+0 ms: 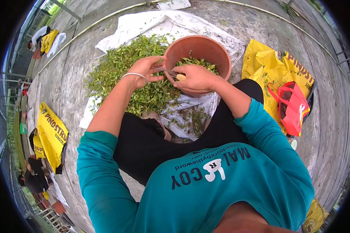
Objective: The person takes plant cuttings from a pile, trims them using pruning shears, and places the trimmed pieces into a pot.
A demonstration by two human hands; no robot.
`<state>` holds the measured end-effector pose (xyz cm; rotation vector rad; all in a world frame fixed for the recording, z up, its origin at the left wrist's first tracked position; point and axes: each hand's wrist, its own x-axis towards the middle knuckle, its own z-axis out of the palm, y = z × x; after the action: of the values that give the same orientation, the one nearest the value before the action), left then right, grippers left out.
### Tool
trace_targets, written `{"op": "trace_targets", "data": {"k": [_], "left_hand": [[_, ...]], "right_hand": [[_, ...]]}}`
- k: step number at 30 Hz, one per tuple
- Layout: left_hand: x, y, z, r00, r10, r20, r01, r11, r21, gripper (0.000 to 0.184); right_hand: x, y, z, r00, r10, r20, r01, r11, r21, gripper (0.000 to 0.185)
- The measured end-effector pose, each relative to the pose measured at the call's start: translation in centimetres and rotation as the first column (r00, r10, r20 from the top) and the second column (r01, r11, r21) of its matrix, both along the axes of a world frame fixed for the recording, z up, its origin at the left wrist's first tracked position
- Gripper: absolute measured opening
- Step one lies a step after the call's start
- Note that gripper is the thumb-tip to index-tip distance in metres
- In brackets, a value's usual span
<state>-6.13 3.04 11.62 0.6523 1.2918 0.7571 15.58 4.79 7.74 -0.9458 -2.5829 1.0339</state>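
Observation:
A heap of leafy green cuttings (120,73) lies on a white sheet (144,24) in front of me. To its right stands a round terracotta-coloured pot (200,42) with more cuttings inside. My right hand (196,79), over the pot's near left rim, is wrapped round scissors (179,77) with a yellowish part at the handle; their blades point left. My left hand (146,72) is above the heap beside the blade tips, its fingers curved and parted. Whether a thin stem lies between those fingers is too small to tell.
Yellow sacks lie at the right (256,58) and left (52,134). A red bag (293,110) rests on the right sack. A pale hose (101,21) crosses the ground beyond the sheet. Two other people, one at the upper left and one at the lower left, are farther off.

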Motion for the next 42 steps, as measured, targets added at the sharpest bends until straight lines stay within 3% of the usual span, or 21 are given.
{"op": "trace_targets", "data": {"k": [10,14,20,24,29,34,39,42], "left_hand": [[1.2,0.1,-0.2,0.991,-0.129,-0.027,0.13,0.991,0.031,0.033],[1.2,0.0,-0.3,0.963,-0.248,-0.103,0.259,0.958,0.122,0.026],[1.2,0.5,-1.9,0.918,-0.284,-0.277,0.315,0.946,0.073,0.023],[1.7,1.2,-2.5,0.839,-0.31,-0.448,0.362,0.931,0.034,0.019],[2.0,1.3,-2.4,0.838,-0.239,-0.491,0.297,0.954,0.042,0.023],[1.7,0.9,-2.4,0.921,-0.177,-0.346,0.214,0.974,0.073,0.023],[1.9,-0.2,-1.3,0.913,-0.249,-0.322,0.276,0.96,0.039,0.026],[1.4,-0.4,-0.7,0.912,-0.298,-0.283,0.309,0.951,-0.006,0.027]], "right_hand": [[0.5,-0.2,1.7,0.997,-0.071,-0.031,0.069,0.994,-0.084,0.032],[1.2,0.3,1.8,0.98,-0.201,-0.003,0.198,0.968,-0.156,0.032],[2.5,1.4,0.5,0.944,-0.307,-0.123,0.296,0.95,-0.105,0.032],[2.9,1.5,1.7,0.908,-0.37,0.199,0.39,0.918,-0.075,0.035],[4.4,3.0,-0.6,0.859,-0.352,0.371,0.394,0.918,-0.041,0.035],[4.2,2.9,-0.5,0.969,-0.132,0.208,0.172,0.966,-0.191,0.033],[2.2,1.9,-0.3,0.986,-0.16,-0.042,0.142,0.951,-0.275,0.03],[1.3,1.2,0.6,0.987,-0.151,-0.05,0.136,0.964,-0.228,0.029]]}}
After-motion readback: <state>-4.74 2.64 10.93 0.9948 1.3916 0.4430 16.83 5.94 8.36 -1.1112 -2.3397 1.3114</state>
